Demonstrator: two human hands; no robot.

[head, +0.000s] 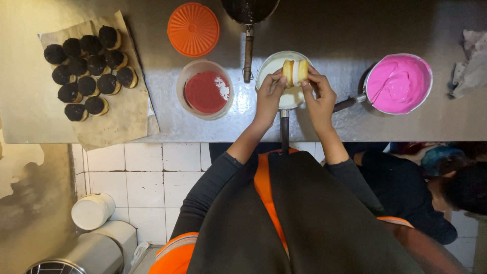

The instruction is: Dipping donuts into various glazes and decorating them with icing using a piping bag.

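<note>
Sandwich cake: two golden halves, white cream between; upright.

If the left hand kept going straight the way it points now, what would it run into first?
The left hand points away from the body, over the white-filled pan, pinching the cream-filled pastry. Straight on it would probably meet that pan's far rim, then the dark pan's handle; height is unclear.

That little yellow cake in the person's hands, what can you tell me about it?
The little yellow cake looks like two pale golden, soft rounds pressed together with a white cream layer between them. It stands on edge, so the filling shows as a white stripe. The left hand pinches one side and the right hand the other, holding it over the pan of white cream on the metal counter.
</note>
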